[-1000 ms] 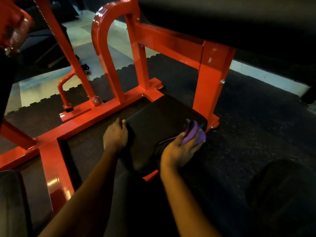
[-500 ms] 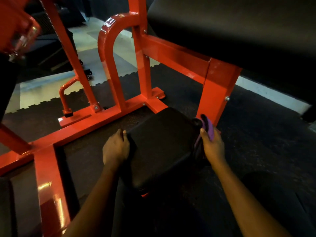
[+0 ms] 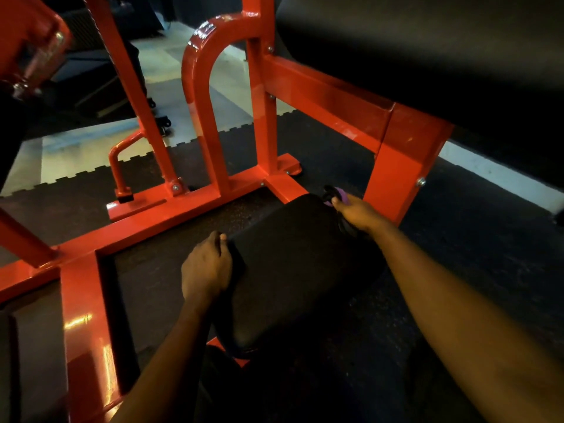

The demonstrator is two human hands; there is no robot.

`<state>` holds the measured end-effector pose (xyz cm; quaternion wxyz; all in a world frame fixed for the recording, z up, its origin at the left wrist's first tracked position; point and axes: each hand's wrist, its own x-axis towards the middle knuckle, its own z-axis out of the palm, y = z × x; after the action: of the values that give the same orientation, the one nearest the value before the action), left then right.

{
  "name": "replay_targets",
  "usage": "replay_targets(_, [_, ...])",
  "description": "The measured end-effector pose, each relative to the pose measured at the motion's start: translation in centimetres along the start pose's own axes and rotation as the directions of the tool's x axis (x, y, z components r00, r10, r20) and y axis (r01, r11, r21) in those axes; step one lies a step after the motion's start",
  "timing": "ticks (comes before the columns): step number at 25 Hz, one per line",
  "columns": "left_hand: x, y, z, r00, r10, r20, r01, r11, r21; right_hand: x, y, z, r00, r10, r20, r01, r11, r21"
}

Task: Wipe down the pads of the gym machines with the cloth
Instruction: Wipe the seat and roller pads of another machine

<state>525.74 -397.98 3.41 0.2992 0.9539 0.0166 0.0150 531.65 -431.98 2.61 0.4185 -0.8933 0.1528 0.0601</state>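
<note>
While my right hand (image 3: 357, 213) is holding the purple cloth (image 3: 340, 196) at the far right corner of the small pad (image 3: 293, 270), most of the cloth is hiding under the hand. I cannot tell how those fingers are lying. My left hand (image 3: 206, 270) is gripping the left edge of the small pad, fingers curled and close together. The red frame (image 3: 406, 166) is standing just beside my right hand. The big pad (image 3: 427, 56) above is cut off by the picture edge. Dark floor (image 3: 473, 239) is lying open on the right.

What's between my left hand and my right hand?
The black pad, in the head view: the left hand grips its left edge, the right hand holds the purple cloth at its far right corner.
</note>
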Motion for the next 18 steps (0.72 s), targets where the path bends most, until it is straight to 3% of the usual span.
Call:
replay_targets(5, [-0.1,0.0,-0.1,1.000,-0.008,-0.005,0.008,1.000,0.000,-6.9,4.8,-0.4,0.989,0.055,-0.138,-0.036,0.990,0.139])
replay_targets(8, [0.1,-0.1,0.2,1.000,-0.014,0.001,0.014,1.000,-0.015,-4.4,4.1,-0.4,0.988,0.093,-0.122,-0.076,0.988,0.138])
replay_targets(14, [0.5,-0.4,0.6,1.000,-0.017,-0.020,0.017,0.999,0.033,5.3,-2.5,1.5,0.999,-0.049,0.006,0.050,0.989,-0.142])
replay_targets(18, [0.5,-0.5,0.5,0.999,-0.037,-0.002,0.037,0.999,0.022,5.3,-5.6,2.5,0.963,-0.251,0.100,0.263,0.955,-0.135])
